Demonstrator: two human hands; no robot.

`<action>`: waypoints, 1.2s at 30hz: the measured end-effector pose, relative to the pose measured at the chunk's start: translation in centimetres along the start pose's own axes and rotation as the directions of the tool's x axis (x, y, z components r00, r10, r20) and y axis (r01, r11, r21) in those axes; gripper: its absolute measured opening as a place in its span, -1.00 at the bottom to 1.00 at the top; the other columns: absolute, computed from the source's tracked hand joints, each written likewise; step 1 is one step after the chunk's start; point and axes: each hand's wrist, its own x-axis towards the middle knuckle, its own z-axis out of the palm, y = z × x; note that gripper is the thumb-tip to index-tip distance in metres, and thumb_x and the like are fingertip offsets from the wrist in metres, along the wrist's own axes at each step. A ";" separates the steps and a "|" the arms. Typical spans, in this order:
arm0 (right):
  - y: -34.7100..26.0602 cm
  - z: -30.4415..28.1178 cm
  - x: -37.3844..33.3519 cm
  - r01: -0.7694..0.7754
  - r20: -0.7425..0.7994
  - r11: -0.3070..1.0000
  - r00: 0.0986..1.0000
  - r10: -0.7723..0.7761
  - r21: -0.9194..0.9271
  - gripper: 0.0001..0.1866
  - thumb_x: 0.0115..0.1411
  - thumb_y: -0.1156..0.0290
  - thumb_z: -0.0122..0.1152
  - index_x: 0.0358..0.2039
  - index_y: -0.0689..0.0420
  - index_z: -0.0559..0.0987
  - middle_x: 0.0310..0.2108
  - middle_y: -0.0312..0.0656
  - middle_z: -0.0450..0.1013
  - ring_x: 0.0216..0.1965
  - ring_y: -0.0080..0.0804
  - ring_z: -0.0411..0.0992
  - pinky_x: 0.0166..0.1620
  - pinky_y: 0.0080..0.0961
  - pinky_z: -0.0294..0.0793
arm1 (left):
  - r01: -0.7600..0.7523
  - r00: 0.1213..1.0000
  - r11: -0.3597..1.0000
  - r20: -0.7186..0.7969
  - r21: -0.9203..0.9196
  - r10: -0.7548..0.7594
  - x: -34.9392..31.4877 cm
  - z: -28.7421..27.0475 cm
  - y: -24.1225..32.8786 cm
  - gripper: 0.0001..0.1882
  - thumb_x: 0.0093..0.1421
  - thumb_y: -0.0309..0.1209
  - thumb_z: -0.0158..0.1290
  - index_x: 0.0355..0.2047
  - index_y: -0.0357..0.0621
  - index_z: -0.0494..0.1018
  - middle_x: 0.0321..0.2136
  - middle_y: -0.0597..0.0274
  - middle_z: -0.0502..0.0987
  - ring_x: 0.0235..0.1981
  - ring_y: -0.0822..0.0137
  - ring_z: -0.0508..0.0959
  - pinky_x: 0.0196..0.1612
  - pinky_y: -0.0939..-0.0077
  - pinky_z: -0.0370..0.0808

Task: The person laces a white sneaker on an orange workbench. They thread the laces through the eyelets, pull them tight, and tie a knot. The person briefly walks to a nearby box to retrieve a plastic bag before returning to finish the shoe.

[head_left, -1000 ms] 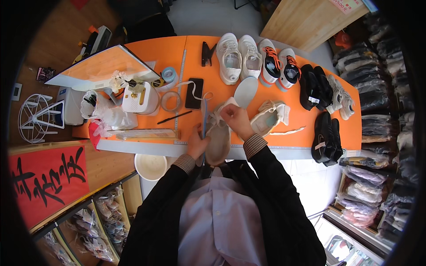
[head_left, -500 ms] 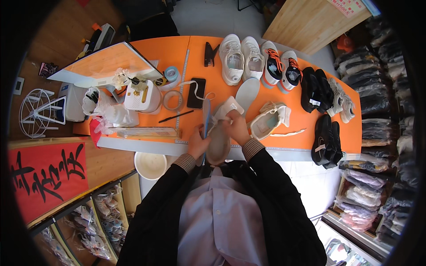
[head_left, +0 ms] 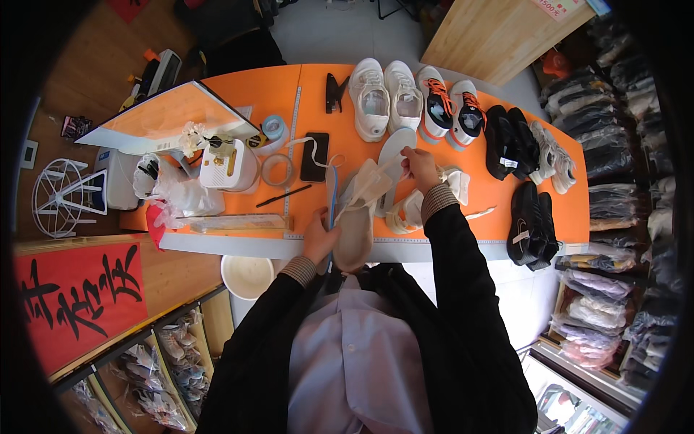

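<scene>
My left hand (head_left: 318, 237) is closed round a thin blue-edged insole (head_left: 332, 189), held on edge beside a pale shoe (head_left: 353, 242). The shoe's opening faces me, and its whitish tongue (head_left: 370, 182) stands up at the far end. My right hand (head_left: 422, 169) has its fingertips pinched together just right of the tongue; what they hold is too small to make out. Under those fingers a light grey insole (head_left: 391, 155) lies on the table. A second pale shoe (head_left: 408, 214) sits beyond my right wrist, partly covered by the sleeve.
White sneakers (head_left: 371, 108), orange-laced shoes (head_left: 435, 108) and black shoes (head_left: 531, 224) line the orange table's back and right. A phone (head_left: 314, 157), tape roll (head_left: 277, 169), pen (head_left: 283, 195), stapler (head_left: 335, 92) and monitor (head_left: 173, 119) are to the left. A bucket (head_left: 247, 277) stands below.
My right hand has left the shoe's tongue and moved up and right, over the grey insole's edge. The left hand keeps its hold on the blue-edged insole.
</scene>
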 end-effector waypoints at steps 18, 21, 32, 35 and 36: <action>-2.0 5.1 -1.3 0.363 0.246 0.931 0.901 -0.358 0.029 -0.46 0.08 0.73 -0.15 0.12 0.17 0.36 -0.13 -0.13 0.50 -0.52 -0.55 0.46 -0.47 -0.65 0.42 | 0.039 0.999 0.997 0.024 0.065 -0.041 -0.6 0.1 0.3 -0.24 -0.03 -0.27 0.20 0.13 -0.33 0.17 -0.04 -0.16 0.38 -0.02 0.06 0.43 0.01 0.36 0.38; -0.6 5.4 -0.1 0.329 0.262 0.934 0.922 -0.285 -0.141 -0.39 0.05 0.74 -0.18 0.16 0.15 0.33 -0.13 -0.13 0.50 -0.58 -0.56 0.43 -0.57 -0.66 0.37 | -0.038 0.999 0.995 -0.008 0.092 0.039 -0.2 0.4 -1.0 -0.24 -0.02 -0.30 0.21 0.14 -0.31 0.16 -0.12 -0.08 0.40 -0.12 0.14 0.47 -0.10 0.36 0.44; 1.7 5.9 1.7 0.396 0.273 0.914 0.892 -0.359 -0.092 -0.47 0.04 0.66 -0.05 0.09 0.14 0.38 -0.28 -0.14 0.53 -0.35 -0.42 0.50 -0.35 -0.55 0.46 | -0.007 1.000 0.996 0.030 0.094 0.004 -0.6 0.3 -0.3 -0.23 -0.01 -0.32 0.21 0.16 -0.32 0.12 -0.06 -0.11 0.37 -0.09 0.11 0.46 -0.08 0.33 0.45; 3.5 5.4 2.8 0.430 0.106 0.735 0.889 -0.445 -0.524 -0.63 0.07 0.56 0.02 -0.05 0.18 0.45 -0.32 -0.03 0.53 -0.27 -0.22 0.52 -0.25 -0.38 0.49 | -0.035 0.999 0.996 0.020 0.085 0.034 -0.5 0.4 -0.7 -0.23 0.00 -0.31 0.21 0.16 -0.31 0.12 -0.06 -0.11 0.37 -0.09 0.11 0.46 -0.06 0.33 0.44; 3.9 4.9 2.9 0.384 0.070 0.636 0.885 -0.460 -0.670 -0.68 0.08 0.52 0.04 -0.11 0.20 0.48 -0.33 0.00 0.52 -0.24 -0.15 0.52 -0.22 -0.32 0.50 | -0.028 0.999 0.996 0.022 0.085 0.027 -0.5 0.4 -0.9 -0.23 0.00 -0.31 0.21 0.17 -0.31 0.12 -0.06 -0.11 0.37 -0.08 0.11 0.45 -0.06 0.33 0.44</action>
